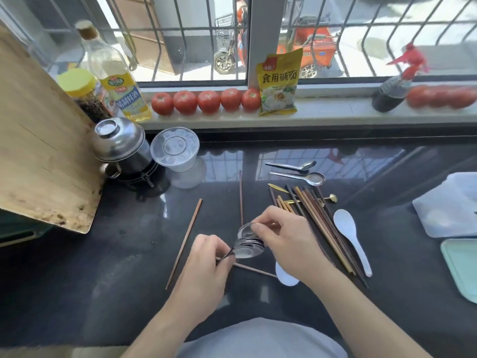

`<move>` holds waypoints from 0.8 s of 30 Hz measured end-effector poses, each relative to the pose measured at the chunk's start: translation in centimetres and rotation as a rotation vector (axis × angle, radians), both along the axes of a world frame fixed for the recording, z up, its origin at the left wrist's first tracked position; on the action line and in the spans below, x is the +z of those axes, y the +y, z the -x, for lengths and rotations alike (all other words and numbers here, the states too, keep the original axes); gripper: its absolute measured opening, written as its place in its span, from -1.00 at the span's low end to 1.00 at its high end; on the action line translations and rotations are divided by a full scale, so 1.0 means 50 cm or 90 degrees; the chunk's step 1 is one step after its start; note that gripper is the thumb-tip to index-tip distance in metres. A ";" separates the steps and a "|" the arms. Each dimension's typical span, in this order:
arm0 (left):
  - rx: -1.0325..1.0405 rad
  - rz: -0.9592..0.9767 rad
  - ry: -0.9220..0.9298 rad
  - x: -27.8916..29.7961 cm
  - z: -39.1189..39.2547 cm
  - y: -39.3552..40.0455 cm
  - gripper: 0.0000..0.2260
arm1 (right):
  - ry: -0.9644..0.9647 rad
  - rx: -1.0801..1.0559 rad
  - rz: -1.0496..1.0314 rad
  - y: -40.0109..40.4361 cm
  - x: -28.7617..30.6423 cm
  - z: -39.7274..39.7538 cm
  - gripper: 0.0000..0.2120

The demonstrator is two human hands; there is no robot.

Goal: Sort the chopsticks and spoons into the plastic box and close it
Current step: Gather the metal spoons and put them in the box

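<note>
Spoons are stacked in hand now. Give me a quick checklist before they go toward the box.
1. Metal spoon stack held by both hands: ok, left hand grips the handles, right hand steadies the bowls.
2. All metal spoons gathered: not ok, two metal spoons lie apart.
3. Chopsticks bundled: not ok, loose chopsticks are apart from the chopstick pile.
4. White spoon collected: not ok.
5. Plastic box open: cannot tell.

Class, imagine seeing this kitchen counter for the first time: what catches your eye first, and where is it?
First, the two hands at centre: the left hand and right hand hold a stack of metal spoons above the dark counter. Next, the row of red tomatoes on the windowsill behind, and the bundle of chopsticks right of the hands.
</note>
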State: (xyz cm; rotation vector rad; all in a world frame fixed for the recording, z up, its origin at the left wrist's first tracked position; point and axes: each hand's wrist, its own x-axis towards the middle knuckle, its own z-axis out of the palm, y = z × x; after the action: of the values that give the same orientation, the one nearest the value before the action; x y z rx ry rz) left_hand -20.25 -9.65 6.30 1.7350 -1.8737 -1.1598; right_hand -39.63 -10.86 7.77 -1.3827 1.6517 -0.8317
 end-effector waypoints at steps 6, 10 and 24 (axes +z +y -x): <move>0.044 -0.170 0.167 0.010 0.013 -0.006 -0.93 | -0.171 -0.027 -0.094 0.015 0.006 0.001 -0.89; -0.029 -0.235 0.133 -0.003 0.007 -0.006 -0.83 | -0.317 0.067 -0.268 -0.021 -0.009 0.042 -0.80; 0.230 -0.315 0.236 -0.006 -0.018 -0.060 -0.76 | 0.380 -0.272 -0.367 -0.389 -0.209 0.310 -0.67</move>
State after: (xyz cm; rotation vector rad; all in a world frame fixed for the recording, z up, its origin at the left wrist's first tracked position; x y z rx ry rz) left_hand -19.36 -12.64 6.01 1.8275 -1.0615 -1.7383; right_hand -55.12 -30.30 -2.70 -0.9131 2.4550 -0.1030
